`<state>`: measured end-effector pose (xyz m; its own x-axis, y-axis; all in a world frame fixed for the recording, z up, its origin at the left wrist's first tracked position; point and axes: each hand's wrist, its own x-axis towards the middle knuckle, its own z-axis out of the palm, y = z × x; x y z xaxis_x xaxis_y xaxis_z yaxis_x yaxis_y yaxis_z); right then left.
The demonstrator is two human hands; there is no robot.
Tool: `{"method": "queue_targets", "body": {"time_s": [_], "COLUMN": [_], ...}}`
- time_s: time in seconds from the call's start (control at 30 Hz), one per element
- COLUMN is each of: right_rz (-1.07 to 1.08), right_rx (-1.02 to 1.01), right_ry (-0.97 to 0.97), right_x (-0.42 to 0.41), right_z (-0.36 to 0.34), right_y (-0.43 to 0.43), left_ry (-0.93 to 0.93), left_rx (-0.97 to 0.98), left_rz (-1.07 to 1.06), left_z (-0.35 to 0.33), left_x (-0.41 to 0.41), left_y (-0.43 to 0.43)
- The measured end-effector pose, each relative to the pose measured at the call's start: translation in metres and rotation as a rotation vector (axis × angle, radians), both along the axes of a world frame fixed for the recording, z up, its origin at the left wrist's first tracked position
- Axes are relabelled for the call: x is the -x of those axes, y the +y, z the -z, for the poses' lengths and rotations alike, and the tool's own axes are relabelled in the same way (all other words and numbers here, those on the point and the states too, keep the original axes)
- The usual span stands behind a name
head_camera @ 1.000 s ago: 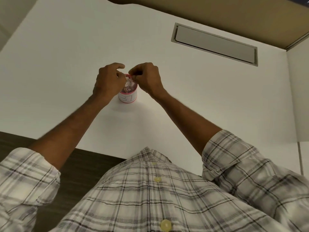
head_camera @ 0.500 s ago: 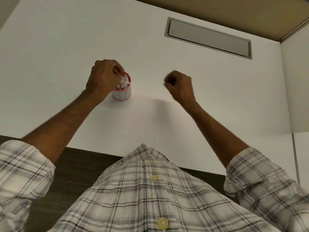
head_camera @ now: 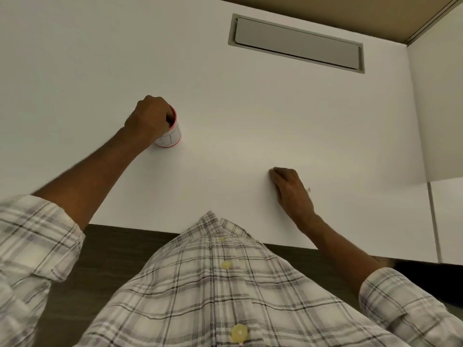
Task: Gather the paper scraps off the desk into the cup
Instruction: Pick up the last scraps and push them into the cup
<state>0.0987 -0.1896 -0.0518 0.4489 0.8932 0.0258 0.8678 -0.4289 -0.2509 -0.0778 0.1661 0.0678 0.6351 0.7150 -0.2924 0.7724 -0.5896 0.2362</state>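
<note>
Cup (head_camera: 170,137) under curled left hand (head_camera: 150,118); right hand (head_camera: 292,191) flat, empty, near desk (head_camera: 250,121) edge.

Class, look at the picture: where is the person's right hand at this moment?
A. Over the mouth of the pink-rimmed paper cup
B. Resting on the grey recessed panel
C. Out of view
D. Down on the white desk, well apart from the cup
D: the right hand lies low on the white desk, far from the pink-rimmed paper cup, which the left hand covers.
</note>
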Motion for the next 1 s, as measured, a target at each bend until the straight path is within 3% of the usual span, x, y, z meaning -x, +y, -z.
{"method": "queue_targets", "body": {"time_s": [0.2, 0.43, 0.6, 0.73, 0.83, 1.0], "right_rz": [-0.035, -0.181, 0.024, -0.018, -0.140, -0.295], "right_rx": [0.012, 0.034, -0.180, -0.374, -0.421, -0.258], "right_ry": [-0.022, 0.008, 0.379, 0.590, 0.582, 0.451], "right_x": [0.006, 0.013, 0.040, 0.055, 0.057, 0.055], "right_z": [-0.002, -0.013, -0.053, -0.102, -0.124, -0.126], "right_y": [0.035, 0.103, 0.171, 0.220, 0.245, 0.279], "left_ry": [0.034, -0.171, -0.289, -0.326, -0.324, -0.326], "left_rx": [0.031, 0.121, 0.110, 0.111, 0.105, 0.081], "left_rz": [0.008, -0.102, -0.179, -0.204, -0.189, -0.144], "left_z": [-0.008, -0.033, -0.036, -0.031, -0.029, -0.028], "left_x": [-0.005, 0.003, 0.019, 0.025, 0.027, 0.024], "left_y": [0.004, 0.011, 0.016, 0.020, 0.021, 0.019]}}
